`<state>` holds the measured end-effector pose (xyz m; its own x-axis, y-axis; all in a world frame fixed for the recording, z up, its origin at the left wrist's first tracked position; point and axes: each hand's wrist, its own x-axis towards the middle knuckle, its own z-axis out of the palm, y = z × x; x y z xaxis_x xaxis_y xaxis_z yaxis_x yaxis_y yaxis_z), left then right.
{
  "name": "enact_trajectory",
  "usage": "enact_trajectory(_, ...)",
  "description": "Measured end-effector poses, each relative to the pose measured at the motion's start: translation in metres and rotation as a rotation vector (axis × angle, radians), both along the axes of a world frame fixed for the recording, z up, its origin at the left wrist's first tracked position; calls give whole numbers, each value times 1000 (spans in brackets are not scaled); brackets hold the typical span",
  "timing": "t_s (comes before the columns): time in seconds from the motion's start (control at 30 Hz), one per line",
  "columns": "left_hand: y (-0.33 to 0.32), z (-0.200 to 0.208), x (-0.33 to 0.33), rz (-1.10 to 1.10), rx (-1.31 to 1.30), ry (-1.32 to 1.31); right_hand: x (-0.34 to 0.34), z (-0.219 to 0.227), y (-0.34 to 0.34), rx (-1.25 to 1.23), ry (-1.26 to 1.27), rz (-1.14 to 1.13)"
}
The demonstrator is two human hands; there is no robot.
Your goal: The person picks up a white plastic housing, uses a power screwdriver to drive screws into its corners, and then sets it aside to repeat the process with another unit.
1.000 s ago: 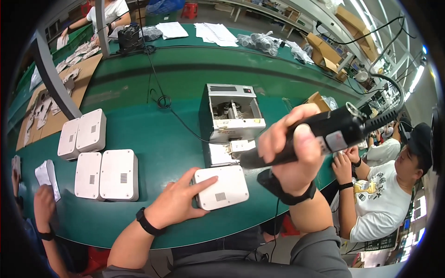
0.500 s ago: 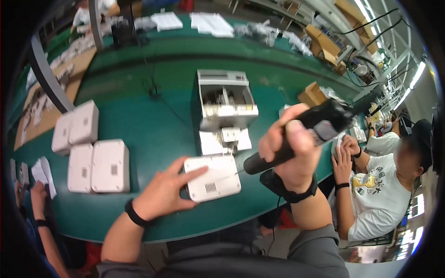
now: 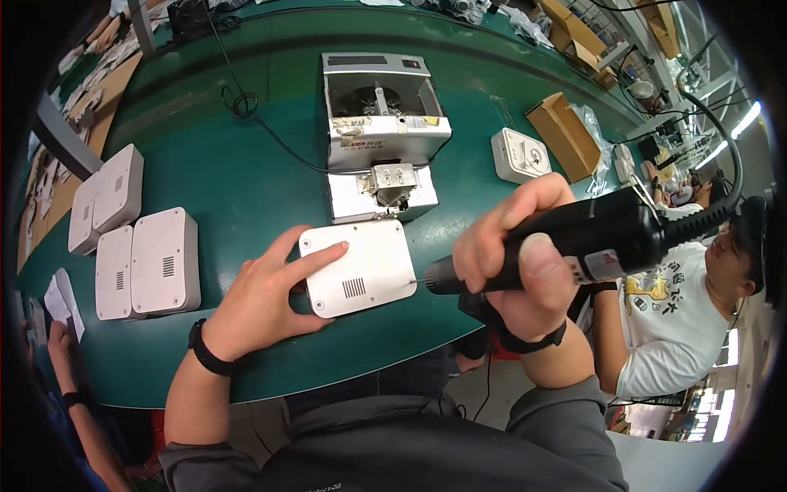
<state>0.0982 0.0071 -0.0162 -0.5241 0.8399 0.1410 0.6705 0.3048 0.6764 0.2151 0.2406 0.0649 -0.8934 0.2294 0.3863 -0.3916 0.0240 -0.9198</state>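
A white rounded plastic box [image 3: 375, 252] lies on the green bench, its face with a slotted vent and corner holes upward. My left hand [image 3: 258, 299] grips its left side, index finger stretched over the top and thumb at the near edge. In my right hand [image 3: 525, 262] is a black electric screwdriver [image 3: 598, 238], held nearly level with its cable running off to the upper right. Its thin bit points left and meets the box near the right-hand corner hole. Whether a screw sits at the tip is too small to tell.
Just beyond the box stands a screw feeder machine [image 3: 385, 143]. Several similar white boxes [image 3: 166, 258] are stacked at the left. Another white unit [image 3: 521, 156] and an open carton [image 3: 566, 135] lie at the right. Co-workers sit on both sides; a cable [image 3: 287, 148] crosses the bench.
The screwdriver has come down and levelled out, its bit now at the box's right edge. My view has shifted, and my left hand still grips the box.
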Motion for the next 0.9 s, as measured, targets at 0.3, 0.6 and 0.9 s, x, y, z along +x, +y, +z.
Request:
enact_trajectory(0.3,1,2,-3,0,-23,-4,1,-12,1,-117,37,26)
enact_trajectory(0.6,1,4,-4,-4,-12,28,-15,8,-2,-106,55,-39)
enact_trajectory(0.9,0,6,2,-20,-10,11,-73,25,4,-4,201,-193)
